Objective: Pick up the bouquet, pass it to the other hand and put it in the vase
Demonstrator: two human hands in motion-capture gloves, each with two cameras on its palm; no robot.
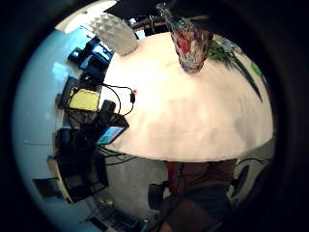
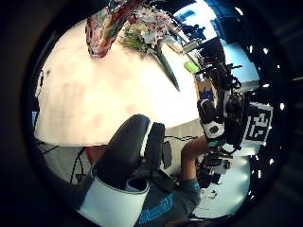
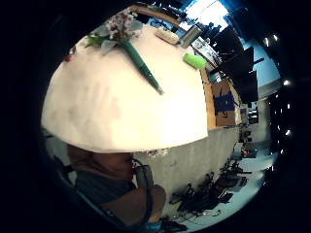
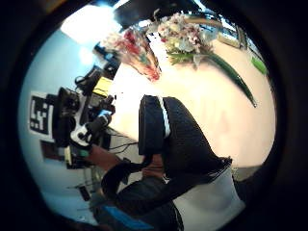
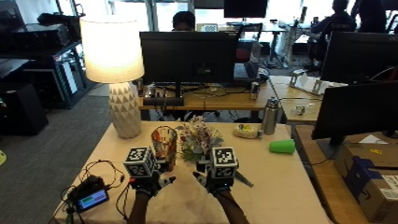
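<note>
Near the table's (image 5: 292, 186) middle, the bouquet (image 5: 198, 138) lies flat just beside the upright vase (image 5: 164, 144). Left hand (image 5: 149, 181) and right hand (image 5: 214, 182) hover apart above the near half, fingers spread, holding nothing.

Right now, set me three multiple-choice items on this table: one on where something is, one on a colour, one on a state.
1. Where does the bouquet lie?
A. on the table, right of the vase
B. inside the vase
C. in the left hand

2. What colour is the cup lying on the table?
A. red
B. green
C. white

3. What state is the lamp in?
A. switched off
B. tipped over
C. lit

Key: 1 A, the flowers rest on the tabletop beside the vase, stem trailing toward the right hand. 2 B, the outside view shows it bright green. 3 C, its shade glows and it stands upright. Neither the left hand nor the right holds anything yet.
</note>
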